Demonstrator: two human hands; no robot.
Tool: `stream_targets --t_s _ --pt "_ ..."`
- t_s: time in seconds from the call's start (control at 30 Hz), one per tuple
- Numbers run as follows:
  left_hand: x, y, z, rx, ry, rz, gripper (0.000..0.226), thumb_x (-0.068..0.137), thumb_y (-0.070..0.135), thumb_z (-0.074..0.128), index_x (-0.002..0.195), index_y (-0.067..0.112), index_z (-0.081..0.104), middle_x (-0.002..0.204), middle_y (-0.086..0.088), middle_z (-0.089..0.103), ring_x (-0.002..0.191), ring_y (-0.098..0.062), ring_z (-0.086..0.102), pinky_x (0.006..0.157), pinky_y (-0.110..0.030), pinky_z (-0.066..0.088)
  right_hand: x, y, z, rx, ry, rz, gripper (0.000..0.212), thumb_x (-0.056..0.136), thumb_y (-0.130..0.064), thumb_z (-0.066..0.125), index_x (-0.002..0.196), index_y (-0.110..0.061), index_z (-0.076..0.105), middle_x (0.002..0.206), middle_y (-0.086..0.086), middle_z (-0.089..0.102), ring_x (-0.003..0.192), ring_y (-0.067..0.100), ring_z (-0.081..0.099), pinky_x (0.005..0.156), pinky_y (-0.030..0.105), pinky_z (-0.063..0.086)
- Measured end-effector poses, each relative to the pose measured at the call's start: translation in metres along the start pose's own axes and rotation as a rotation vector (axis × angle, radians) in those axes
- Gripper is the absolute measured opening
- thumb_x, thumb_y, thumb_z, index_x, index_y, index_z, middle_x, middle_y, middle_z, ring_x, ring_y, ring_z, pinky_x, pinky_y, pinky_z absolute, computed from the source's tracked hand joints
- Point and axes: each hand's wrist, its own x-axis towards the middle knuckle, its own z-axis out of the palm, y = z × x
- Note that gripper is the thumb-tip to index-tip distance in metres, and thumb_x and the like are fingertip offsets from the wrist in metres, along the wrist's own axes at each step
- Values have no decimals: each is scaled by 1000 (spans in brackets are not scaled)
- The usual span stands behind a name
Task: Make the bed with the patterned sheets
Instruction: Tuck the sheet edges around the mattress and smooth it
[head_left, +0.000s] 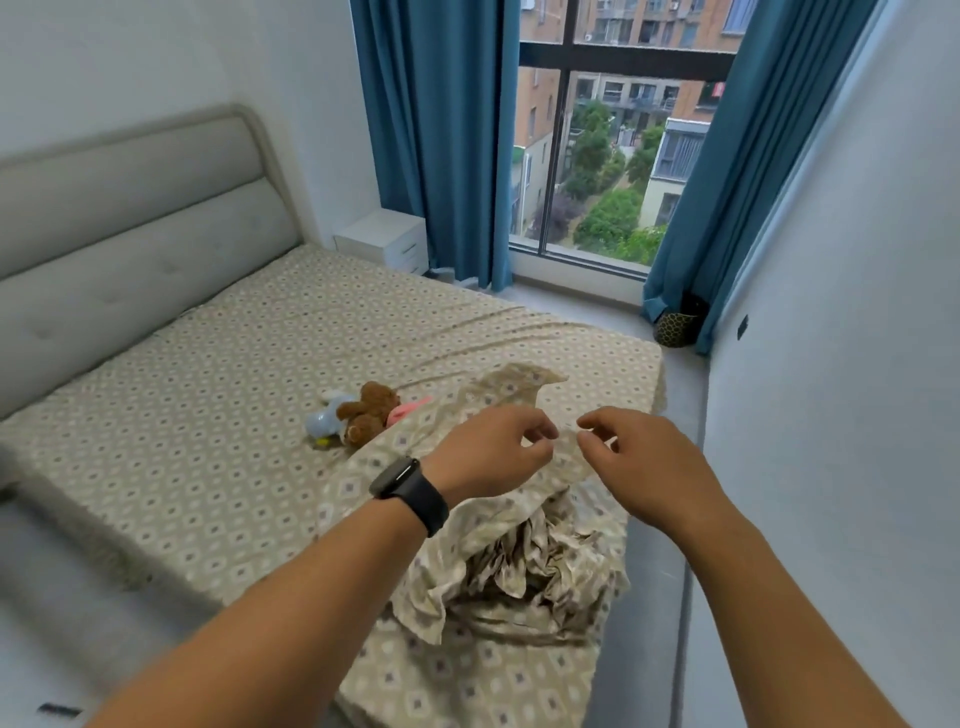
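Beige cotton printed with small diamond motifs covers nearly everything near the camera: a loose patterned sheet (519, 566) lies bunched in soft crumpled folds at the near right corner of the bed (67, 499), its upper edge lifted. The left hand (491, 449), with a black smartwatch (408, 488) on the wrist, pinches that raised edge between curled fingers and thumb. The right hand (644, 467) is just beside it, fingertips curled towards the same thin edge; whether they actually grip it is hard to tell. Beneath the bundle a matching fitted sheet (218, 410) lies flat across the mattress, with a few long creases running towards the far corner. Near the middle, touching the loose sheet's edge, sit a brown teddy bear (371, 410) and a pale blue soft toy (324, 418). Beyond, a padded grey headboard (130, 228) stands against the white wall, a white bedside cabinet (384, 239) next to it. Teal curtains (436, 135) frame a tall window (613, 156).
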Motion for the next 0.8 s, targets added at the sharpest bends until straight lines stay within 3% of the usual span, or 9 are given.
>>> stream_targets --t_s 0.2,0.53,0.7,0.8 --pt "24 -18 5 123 138 -171 26 100 40 51 118 33 67 112 14 68 101 -8 61 87 -39 54 64 15 11 -32 -123 -208 36 100 -48 45 129 -35 63 120 -15 67 105 9 62 87 37 53" --pt "41 11 66 -9 229 -502 29 100 43 50 125 37 63 119 22 62 107 -1 56 93 -32 51 131 64 22 -70 -371 -438 32 101 -45 44 122 -33 65 117 -16 67 104 10 61 85 38 54" --pt "39 12 51 20 254 -564 31 99 43 50 126 35 63 127 22 59 110 -3 59 94 -31 51 143 52 14 -55 -362 -505 35 102 -48 44 127 -35 63 122 -18 66 110 6 59 85 32 52" --pt "43 9 49 9 319 -574 28 99 41 51 123 34 64 121 21 63 110 -3 58 93 -32 51 149 48 13 -55 -347 -561 34 101 -47 45 127 -35 63 121 -18 66 110 5 60 86 33 53"
